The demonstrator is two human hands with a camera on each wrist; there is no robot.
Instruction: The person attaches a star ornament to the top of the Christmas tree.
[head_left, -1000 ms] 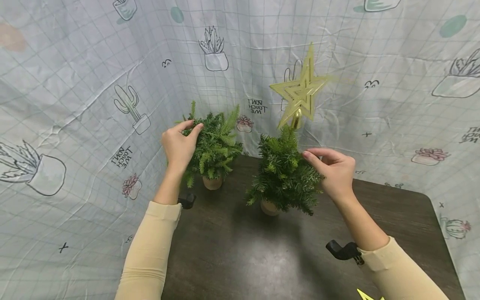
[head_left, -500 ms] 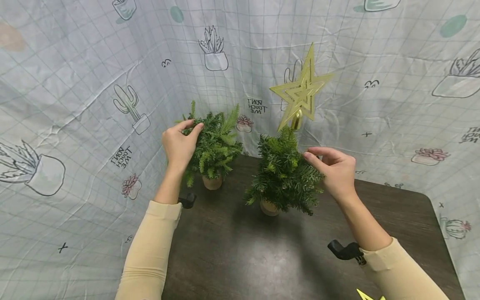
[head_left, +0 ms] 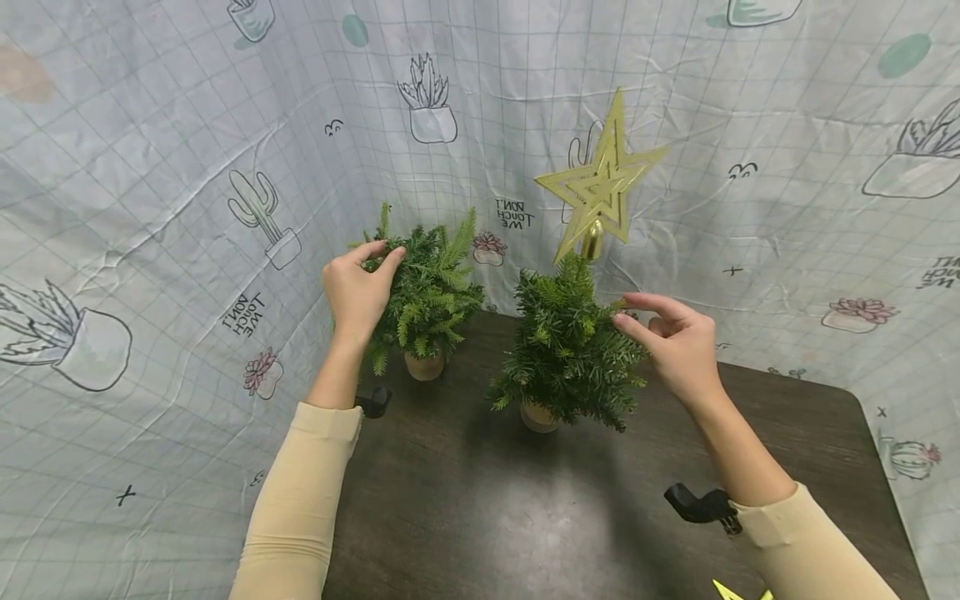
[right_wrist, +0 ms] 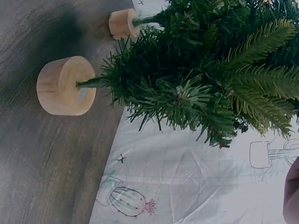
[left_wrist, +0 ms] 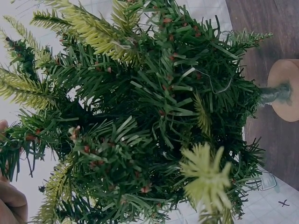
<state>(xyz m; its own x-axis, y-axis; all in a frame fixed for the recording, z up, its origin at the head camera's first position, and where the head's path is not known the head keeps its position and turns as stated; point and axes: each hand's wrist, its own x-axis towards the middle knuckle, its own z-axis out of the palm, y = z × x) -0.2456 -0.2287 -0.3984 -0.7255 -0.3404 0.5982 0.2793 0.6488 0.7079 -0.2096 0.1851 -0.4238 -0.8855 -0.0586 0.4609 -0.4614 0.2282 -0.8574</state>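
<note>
Two small green artificial trees on wooden disc bases stand on a dark table (head_left: 487, 517). My left hand (head_left: 360, 287) grips the upper branches of the left tree (head_left: 435, 292); its foliage (left_wrist: 140, 116) and base (left_wrist: 285, 88) fill the left wrist view. The right tree (head_left: 566, 354) carries a gold star (head_left: 600, 187) on top. My right hand (head_left: 667, 337) hovers at that tree's right side, thumb and index finger parted, the index tip just at the needles. The right wrist view shows this tree's base (right_wrist: 65, 86) and the other tree's base (right_wrist: 122, 23).
A pale grid-patterned cloth (head_left: 150, 208) with cactus drawings hangs behind and on both sides of the table. Tips of another gold star (head_left: 733, 592) show at the bottom edge. The table's rounded far right corner (head_left: 862, 396) lies beyond my right hand.
My right hand has drawn slightly right and down from the right tree, its thumb and index finger parting. The star shifted a touch. My left hand has stayed put.
</note>
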